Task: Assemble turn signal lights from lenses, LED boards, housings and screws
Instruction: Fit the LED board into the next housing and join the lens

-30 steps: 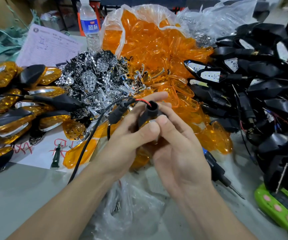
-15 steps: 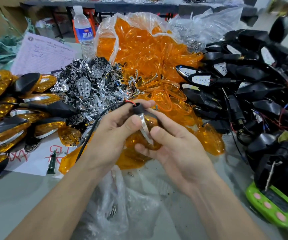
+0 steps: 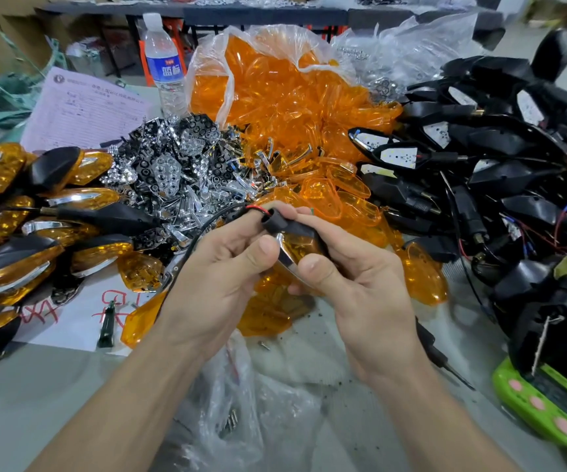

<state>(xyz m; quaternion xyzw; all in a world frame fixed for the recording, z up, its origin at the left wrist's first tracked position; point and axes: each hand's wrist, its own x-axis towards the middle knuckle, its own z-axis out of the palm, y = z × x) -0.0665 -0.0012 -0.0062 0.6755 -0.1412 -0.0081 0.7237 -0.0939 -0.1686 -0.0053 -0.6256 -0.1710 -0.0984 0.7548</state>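
Observation:
Both hands hold one turn signal light (image 3: 297, 245) over the middle of the table: black housing, orange lens, chrome trim, black stem pointing up. My left hand (image 3: 220, 267) grips its left side, thumb on the chrome trim. My right hand (image 3: 353, 277) grips the right side, thumb on the lens edge. A black cable (image 3: 186, 253) with red wire runs from the stem down to the left. Loose orange lenses (image 3: 288, 107) fill a plastic bag behind. Chrome reflector parts (image 3: 173, 168) lie left of them.
Finished lights (image 3: 12, 233) are piled at the left, black housings with LED boards (image 3: 500, 172) at the right. A water bottle (image 3: 164, 63) stands at the back. A screwdriver (image 3: 442, 356) and a green device (image 3: 544, 403) lie right. A bag of screws (image 3: 231, 420) sits near me.
The light has been turned in my hands so its lens and chrome trim face me. My thumbs have shifted onto the trim and lens edge.

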